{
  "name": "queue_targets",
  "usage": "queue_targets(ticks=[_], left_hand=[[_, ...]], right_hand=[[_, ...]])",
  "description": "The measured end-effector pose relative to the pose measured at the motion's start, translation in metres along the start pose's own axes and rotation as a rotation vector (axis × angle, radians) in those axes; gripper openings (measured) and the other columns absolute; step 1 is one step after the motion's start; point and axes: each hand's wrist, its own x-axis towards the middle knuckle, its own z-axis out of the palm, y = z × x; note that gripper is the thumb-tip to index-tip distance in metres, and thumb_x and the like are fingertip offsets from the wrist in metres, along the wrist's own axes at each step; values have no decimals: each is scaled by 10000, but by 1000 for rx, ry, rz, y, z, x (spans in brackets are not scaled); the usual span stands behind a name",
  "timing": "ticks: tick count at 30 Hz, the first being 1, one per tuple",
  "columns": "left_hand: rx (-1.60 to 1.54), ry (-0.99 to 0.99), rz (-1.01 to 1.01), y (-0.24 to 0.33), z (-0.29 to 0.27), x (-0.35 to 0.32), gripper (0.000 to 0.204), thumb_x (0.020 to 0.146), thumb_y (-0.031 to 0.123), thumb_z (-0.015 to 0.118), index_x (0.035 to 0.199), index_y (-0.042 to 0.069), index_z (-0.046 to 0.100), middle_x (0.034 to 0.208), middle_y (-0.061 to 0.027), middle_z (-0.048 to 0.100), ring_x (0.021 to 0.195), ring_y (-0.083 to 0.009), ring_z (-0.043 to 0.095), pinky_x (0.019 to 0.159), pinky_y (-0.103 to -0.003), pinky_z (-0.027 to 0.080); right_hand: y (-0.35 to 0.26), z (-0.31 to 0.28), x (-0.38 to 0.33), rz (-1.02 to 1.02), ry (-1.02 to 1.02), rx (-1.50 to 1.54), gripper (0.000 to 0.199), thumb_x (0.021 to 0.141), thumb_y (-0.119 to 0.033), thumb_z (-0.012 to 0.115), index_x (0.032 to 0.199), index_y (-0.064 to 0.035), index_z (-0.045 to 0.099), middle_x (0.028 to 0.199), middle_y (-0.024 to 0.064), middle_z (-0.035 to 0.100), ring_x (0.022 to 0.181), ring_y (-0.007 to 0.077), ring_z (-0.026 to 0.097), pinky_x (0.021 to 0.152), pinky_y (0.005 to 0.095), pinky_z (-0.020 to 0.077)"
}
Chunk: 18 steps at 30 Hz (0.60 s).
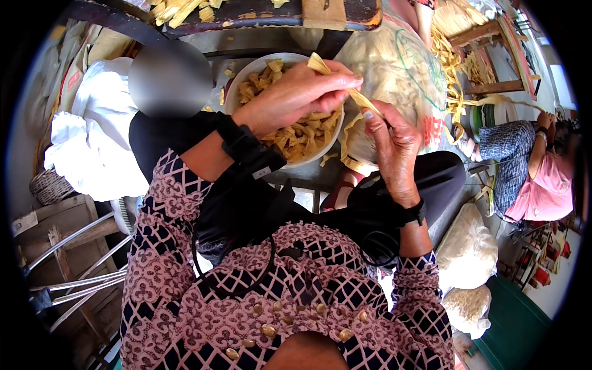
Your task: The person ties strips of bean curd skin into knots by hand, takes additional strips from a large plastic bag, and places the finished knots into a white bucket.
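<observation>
A flat, pale yellow strip [364,102], resembling dried husk, stretches between my hands above a white basin [232,98]. My left hand [305,92] pinches it, and its wider end juts out past the thumb. Lower and to the right, my right hand [394,139] grips the strip between thumb and fingers. Below the right hand, a longer yellow strip [344,139] hangs in a loop beside the basin; where its upper end goes is hidden. Short folded yellow pieces [302,140] fill the basin, partly covered by my left hand and forearm.
A big translucent sack [394,68] stands right of the basin. A worn dark bench [259,13] with yellow pieces lies ahead. White cloth [92,129] and metal tubes [86,280] are at left. Another person in pink [546,185] sits at right, near pale sacks [468,246].
</observation>
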Motion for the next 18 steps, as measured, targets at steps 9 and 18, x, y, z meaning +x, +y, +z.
queue_targets(ticks=[9, 18], left_hand=[[49, 176, 164, 16, -16, 0, 145, 868, 142, 565, 906, 8, 604, 612, 28, 482, 500, -23, 398, 443, -162, 279], [139, 452, 532, 69, -68, 61, 186, 850, 161, 615, 965, 16, 613, 763, -33, 587, 625, -62, 529, 559, -198, 455]], right_hand=[[-23, -31, 22, 85, -189, -63, 163, 898, -139, 555, 834, -5, 622, 583, -47, 441, 530, 31, 391, 467, 200, 327], [-34, -9, 188, -517, 37, -523, 136, 840, -157, 566, 873, -48, 641, 625, 179, 554, 576, 323, 559, 536, 376, 440]])
